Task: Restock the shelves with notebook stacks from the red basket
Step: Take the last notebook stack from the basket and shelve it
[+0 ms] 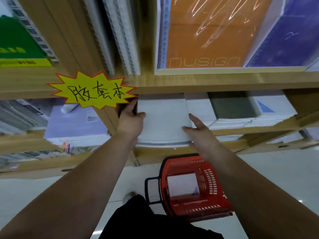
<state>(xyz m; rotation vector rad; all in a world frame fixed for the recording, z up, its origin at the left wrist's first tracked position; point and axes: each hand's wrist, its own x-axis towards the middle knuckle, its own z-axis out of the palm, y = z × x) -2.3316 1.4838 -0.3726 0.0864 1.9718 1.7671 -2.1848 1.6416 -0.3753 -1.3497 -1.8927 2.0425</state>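
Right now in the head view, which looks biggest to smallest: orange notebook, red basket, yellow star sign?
1. orange notebook
2. yellow star sign and red basket look alike; the basket sits farther away, so unsure.

1. Two hands: left hand (pixel 131 121) at 11 o'clock of the frame centre, right hand (pixel 200 131) at 2 o'clock.
2. One red basket (pixel 214 202) at 5 o'clock.
3. One notebook (pixel 183 186) visible inside it.
4. One yellow starburst sign (pixel 93 91) at 10 o'clock.

- Both bare arms reach forward and up, nearly straight.
- Left hand (pixel 132 120): fingers curled, thumb pointing right, grip closed on something.
- Right hand (pixel 198 130): flatter, index finger extended, thumb pointing left.
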